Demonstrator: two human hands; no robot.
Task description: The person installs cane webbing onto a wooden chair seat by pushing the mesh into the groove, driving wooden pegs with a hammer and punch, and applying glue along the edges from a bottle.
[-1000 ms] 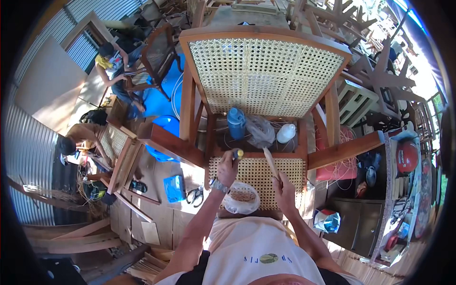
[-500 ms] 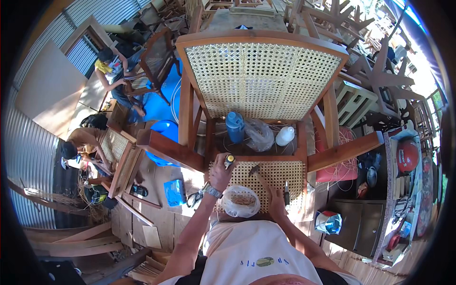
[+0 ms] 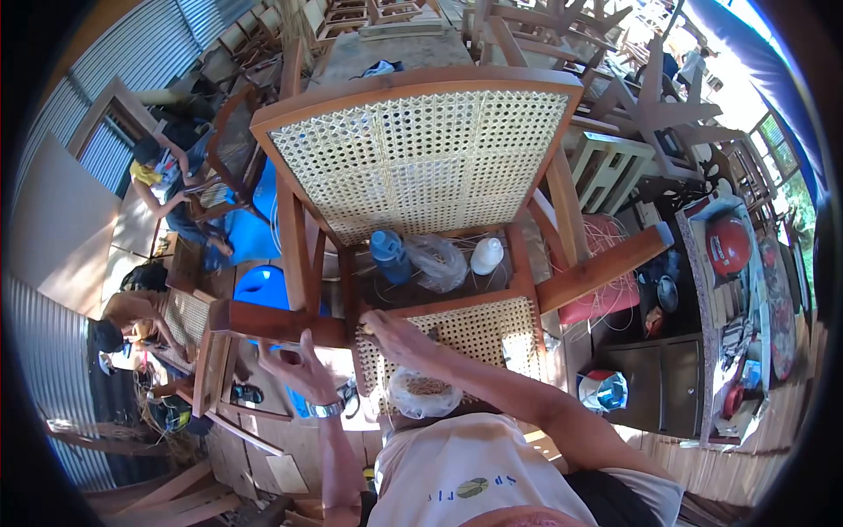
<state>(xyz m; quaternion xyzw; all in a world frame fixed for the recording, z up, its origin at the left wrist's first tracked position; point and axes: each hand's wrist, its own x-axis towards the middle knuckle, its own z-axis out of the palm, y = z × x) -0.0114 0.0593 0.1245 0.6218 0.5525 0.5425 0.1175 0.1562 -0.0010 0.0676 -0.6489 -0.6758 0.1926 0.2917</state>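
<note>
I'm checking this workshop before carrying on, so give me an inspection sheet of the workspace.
Surface: cane seat, partly sunlit, in a wooden frame.
Job's things: cane backrest upright beyond the seat; plastic bag of thin pieces open at the seat's near edge.
Clutter: blue bottle, crumpled clear bag and white bottle between seat and backrest.
Hands: left hand beside the left armrest, fingers spread; right hand reaches across to the seat's far left corner, grip unclear.
Cables: nothing seen for certain; loose strands lie over a red cushion.
Surroundings: one person and another at chairs on the left; red helmet on the right.
</note>
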